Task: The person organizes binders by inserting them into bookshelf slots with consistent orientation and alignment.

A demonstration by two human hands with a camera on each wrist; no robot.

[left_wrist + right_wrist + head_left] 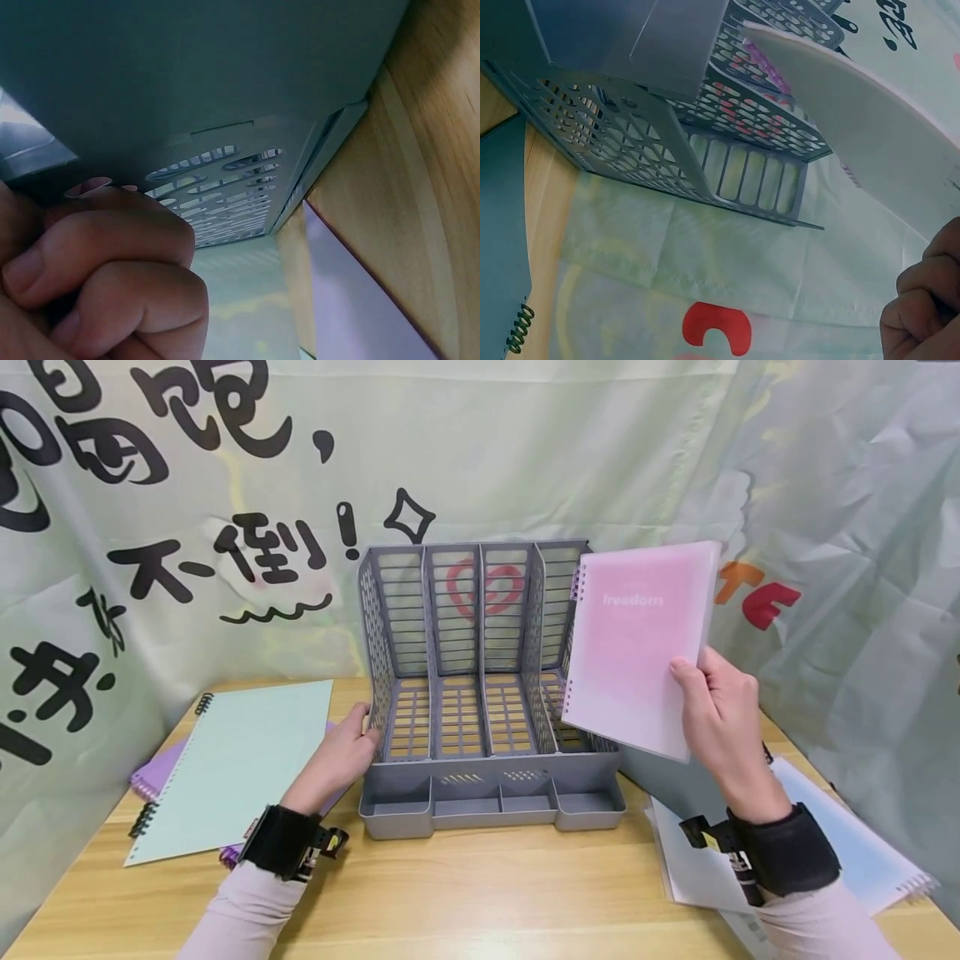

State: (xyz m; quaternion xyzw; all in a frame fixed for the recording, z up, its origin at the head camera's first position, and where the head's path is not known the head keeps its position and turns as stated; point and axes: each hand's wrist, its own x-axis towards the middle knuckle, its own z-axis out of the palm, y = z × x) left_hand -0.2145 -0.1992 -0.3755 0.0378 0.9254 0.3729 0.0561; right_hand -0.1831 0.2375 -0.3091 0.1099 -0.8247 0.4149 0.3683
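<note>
So the right hand [722, 722] has a pink notebook [637, 652] pinched by its edge, thumb on the cover that says "freedom", fingers tucked behind. The notebook's up in the air, coil side toward the gray organizer [491, 768], and from the head view it blocks part of the rightmost slot; can't tell if the two actually touch. The left hand [341, 752] has its fingers curled on the organizer's left side wall. That organizer is sitting upright on the table [480, 893], four tall slots at the back and a row of little trays up front. Over on the left there's a mint notebook [240, 768] lying across some purple notebook [153, 768], and a pale blue notebook [840, 835] is down by the right forearm. Behind it all hangs a pale green cloth [600, 443] with big black lettering.
</note>
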